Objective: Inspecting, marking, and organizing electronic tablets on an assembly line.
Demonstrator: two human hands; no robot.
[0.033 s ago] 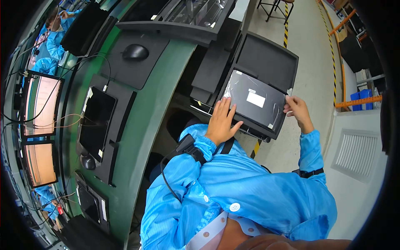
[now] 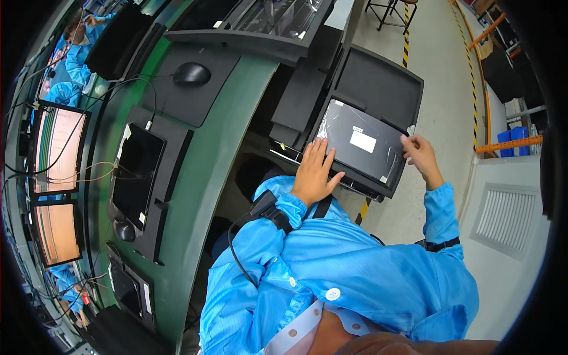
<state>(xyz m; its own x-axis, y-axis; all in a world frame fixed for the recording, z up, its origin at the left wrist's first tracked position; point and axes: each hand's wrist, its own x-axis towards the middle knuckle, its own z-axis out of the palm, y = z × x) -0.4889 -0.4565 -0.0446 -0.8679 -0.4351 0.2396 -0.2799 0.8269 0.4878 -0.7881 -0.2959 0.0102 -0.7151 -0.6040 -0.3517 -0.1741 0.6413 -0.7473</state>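
Note:
A flat dark panel in clear, shiny film, with a white label on top, lies in a black tray. My left hand is open, its fingers stretched flat over the panel's near left corner. At the panel's right edge is my right hand, its fingers bent and drawn together. Whatever sits between those fingertips is too small to make out; they touch or nearly touch the film's edge.
Beyond the panel lies another black tray section. On the left, a green bench holds a dark screen, a mouse and cables. Lit monitors stand behind it. Co-workers in blue are at far left. An orange rail is right.
My right hand has shifted slightly left and up along the panel's right edge, its fingertips changing position. My left hand and the panel stay in place.

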